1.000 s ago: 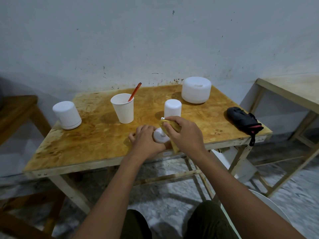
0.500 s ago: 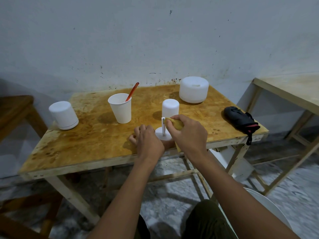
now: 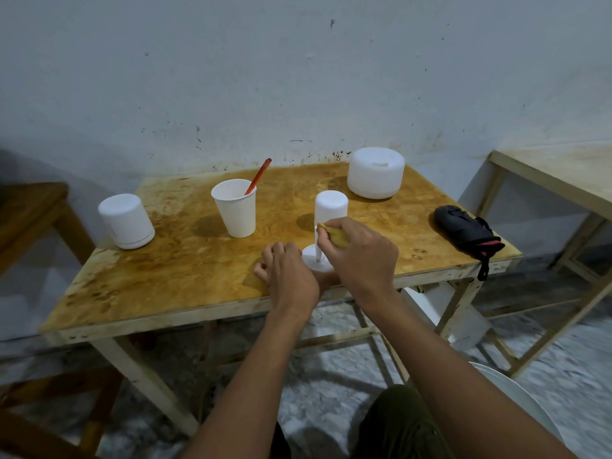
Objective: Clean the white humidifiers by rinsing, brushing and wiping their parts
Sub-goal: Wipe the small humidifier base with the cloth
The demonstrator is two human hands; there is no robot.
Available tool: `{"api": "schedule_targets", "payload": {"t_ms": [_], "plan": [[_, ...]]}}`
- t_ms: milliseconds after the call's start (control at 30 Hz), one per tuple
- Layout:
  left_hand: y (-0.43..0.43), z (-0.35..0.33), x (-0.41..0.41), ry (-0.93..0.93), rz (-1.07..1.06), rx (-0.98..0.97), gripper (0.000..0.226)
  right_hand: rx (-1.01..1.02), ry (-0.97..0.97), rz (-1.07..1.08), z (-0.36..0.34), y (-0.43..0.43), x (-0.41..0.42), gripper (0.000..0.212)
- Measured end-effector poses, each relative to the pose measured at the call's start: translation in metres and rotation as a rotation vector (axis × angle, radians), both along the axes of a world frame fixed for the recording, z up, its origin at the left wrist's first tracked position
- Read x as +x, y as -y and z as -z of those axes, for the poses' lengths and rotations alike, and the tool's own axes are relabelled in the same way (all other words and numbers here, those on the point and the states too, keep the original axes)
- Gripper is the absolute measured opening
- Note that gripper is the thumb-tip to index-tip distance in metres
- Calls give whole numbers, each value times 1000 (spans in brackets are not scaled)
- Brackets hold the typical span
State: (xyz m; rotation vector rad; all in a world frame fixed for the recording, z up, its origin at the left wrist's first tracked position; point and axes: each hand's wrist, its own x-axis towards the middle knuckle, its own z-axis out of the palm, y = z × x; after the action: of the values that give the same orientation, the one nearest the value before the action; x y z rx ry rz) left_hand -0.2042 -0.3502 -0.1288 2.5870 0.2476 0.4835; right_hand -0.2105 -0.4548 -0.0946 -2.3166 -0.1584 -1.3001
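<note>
On the stained wooden bench [image 3: 185,276], a short white cylindrical humidifier [image 3: 126,221] stood far left, clear of the work. Right of it, a white paper cup [image 3: 235,208] kept a red-handled brush [image 3: 257,177] upright. At the near edge, the left hand [image 3: 288,276] pressed down a white disc base with a thin stem [image 3: 317,256], steadying it, while the right hand [image 3: 361,253] pinched a yellow cloth [image 3: 334,234] around the stem.

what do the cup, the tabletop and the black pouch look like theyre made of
Cup: likely paper, matte white, with a thin rolled rim and tapered sides.
Tabletop: plywood by the look, with stained swirling grain on top and a pale layered edge.
Pouch: soft dark fabric, creased and slumped, with a red trim; the exact cloth is unclear.
</note>
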Motion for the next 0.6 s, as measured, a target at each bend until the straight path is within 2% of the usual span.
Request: {"api": "schedule_targets", "payload": {"t_ms": [100, 233, 467, 600], "plan": [[1, 1, 1, 3, -5, 1, 39, -17, -15, 6, 2, -1, 2, 13], [1, 1, -1, 33, 0, -11, 25, -42, -35, 24, 12, 1, -1, 14], [1, 0, -3, 2, 17, -27, 47, -12, -19, 17, 5, -1, 0, 13], [1, -1, -4, 14, 12, -39, 39, -33, -84, 41, 9, 0, -2, 15]]}}
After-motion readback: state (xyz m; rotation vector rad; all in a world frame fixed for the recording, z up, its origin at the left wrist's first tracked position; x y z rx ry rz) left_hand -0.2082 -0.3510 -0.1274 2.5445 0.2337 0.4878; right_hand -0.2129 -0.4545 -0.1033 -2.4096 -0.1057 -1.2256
